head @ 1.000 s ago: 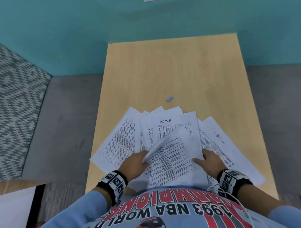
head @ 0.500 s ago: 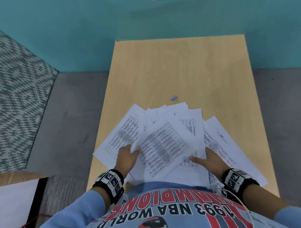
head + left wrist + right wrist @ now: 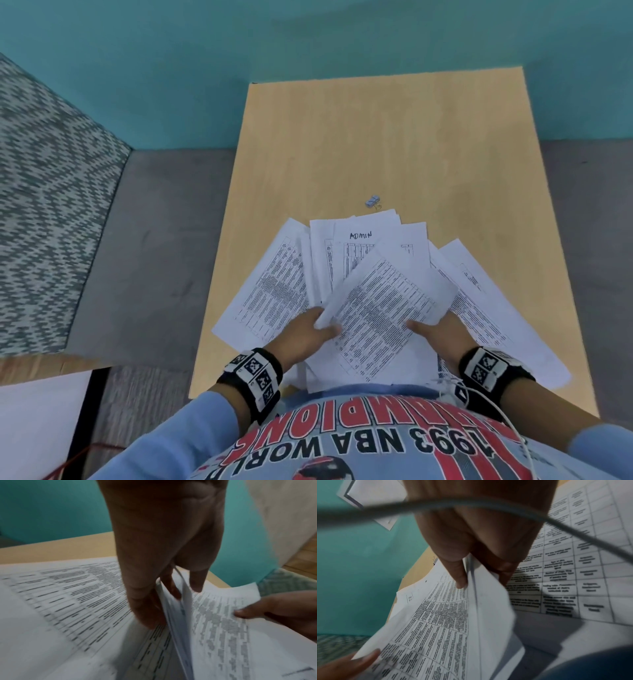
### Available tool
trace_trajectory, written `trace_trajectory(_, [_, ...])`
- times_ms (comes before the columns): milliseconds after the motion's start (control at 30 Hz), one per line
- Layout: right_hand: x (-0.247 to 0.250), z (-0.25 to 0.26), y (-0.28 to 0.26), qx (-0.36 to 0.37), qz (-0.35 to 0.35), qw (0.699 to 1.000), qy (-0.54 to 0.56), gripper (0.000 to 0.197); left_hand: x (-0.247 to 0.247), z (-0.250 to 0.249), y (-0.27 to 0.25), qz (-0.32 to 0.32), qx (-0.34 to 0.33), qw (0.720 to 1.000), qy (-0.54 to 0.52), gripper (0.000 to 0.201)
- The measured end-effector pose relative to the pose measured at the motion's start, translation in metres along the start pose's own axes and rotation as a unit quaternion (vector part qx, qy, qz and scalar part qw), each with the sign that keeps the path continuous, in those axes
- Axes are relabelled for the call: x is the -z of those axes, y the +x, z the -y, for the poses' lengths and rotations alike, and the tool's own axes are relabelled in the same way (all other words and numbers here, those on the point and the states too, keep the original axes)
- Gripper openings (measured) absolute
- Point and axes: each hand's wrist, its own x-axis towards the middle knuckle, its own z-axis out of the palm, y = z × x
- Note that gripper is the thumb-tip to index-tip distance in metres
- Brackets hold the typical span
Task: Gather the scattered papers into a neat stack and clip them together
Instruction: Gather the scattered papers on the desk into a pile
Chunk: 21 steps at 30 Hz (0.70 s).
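Head view: both hands grasp a few printed sheets (image 3: 383,308) lifted over the scattered papers (image 3: 274,284) on the bench (image 3: 342,144); left hand (image 3: 305,334) pinches one edge, right hand (image 3: 435,334) the other. Binder clip (image 3: 373,201) lies just beyond the papers.

From my feed I log: one light wooden table (image 3: 394,137), its far edge against a teal wall (image 3: 205,68); grey floor (image 3: 154,240) on either side; grey-and-white zigzag-patterned upholstery (image 3: 44,205) at left; even, soft lighting.
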Motion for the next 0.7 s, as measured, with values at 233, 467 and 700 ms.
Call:
trace_trajectory(233, [0.004,0.005,-0.006,-0.006,-0.007,1.0,0.024,0.042,0.021,0.018,0.012,-0.118,0.087,0.962,-0.232,0.073])
trace_trajectory(467, [0.004,0.009,-0.005,0.021,0.052,0.998,0.017,0.074,0.017,0.004,0.022,-0.036,0.055,0.983,-0.172,0.052])
trace_trajectory(700, [0.007,0.026,-0.022,0.081,0.072,0.994,0.019,0.088,0.018,-0.007,0.004,-0.039,-0.056,0.988,-0.142,0.038])
